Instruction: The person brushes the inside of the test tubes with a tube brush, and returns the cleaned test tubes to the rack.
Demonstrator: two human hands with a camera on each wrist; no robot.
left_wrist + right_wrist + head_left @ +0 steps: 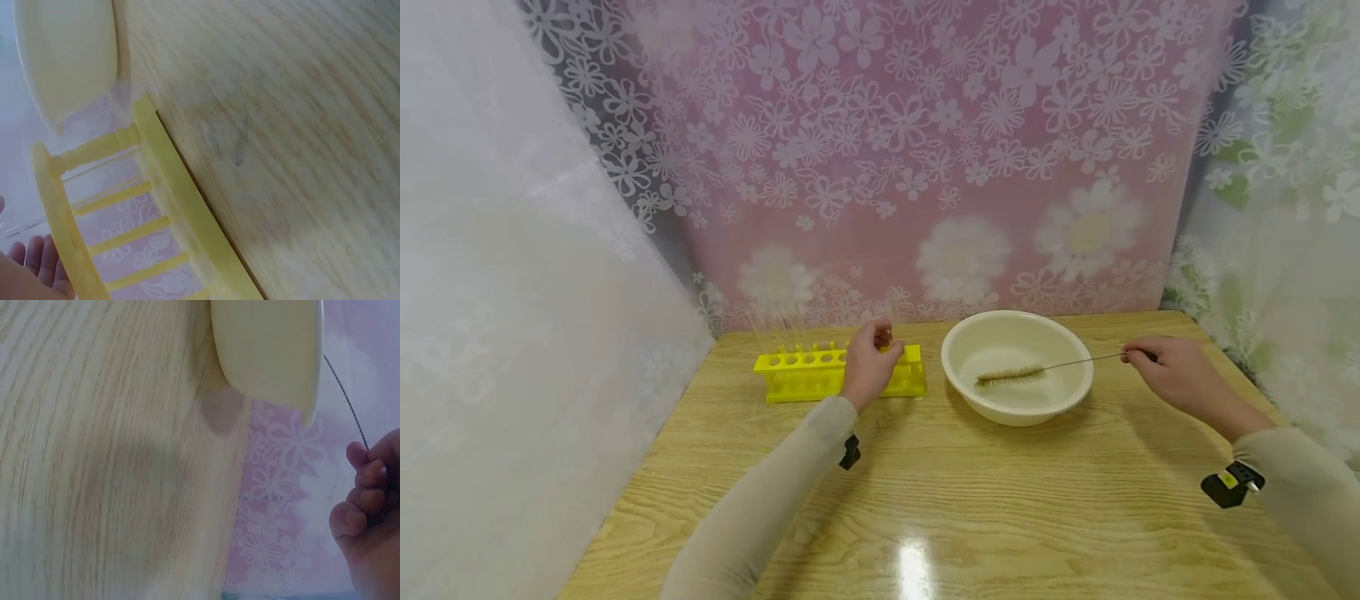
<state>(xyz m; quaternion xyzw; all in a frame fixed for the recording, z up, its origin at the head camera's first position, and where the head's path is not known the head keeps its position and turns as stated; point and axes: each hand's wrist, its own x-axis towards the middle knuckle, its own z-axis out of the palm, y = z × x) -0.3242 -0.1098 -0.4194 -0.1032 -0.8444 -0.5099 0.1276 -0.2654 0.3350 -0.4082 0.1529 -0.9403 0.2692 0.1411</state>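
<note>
Step in hand, by judgement: handling a test tube [105,178] at the rack [797,397] while a bottle brush [1011,377] stands ready. The tube sits upright in the hole at the rack's right end; the rack lies close to the far edge of the table [1000,517], left of middle. More tubes [784,325] stand at the rack's left end.

Good practice: a light pinch high on the glass and a straight vertical pull should keep the tube off the hole's rim; a sideways tug could tip the light-looking rack. The brush is best kept within the rim of the white basin [1015,414], which stands near the far edge, just right of the rack, so that any drips would land inside.

Pose: the left hand [871,367] is over the rack's right half, fingers bent, with the tube's upper part between thumb and fingers; whether they press the glass cannot be told. The right hand [1183,379] is near the table's right edge, fingers curled around the end of the brush's wire handle, palm turned inward. The handle crosses the basin's rim nearly level, bristles inside pointing left; contact with the basin floor is unclear.
</note>
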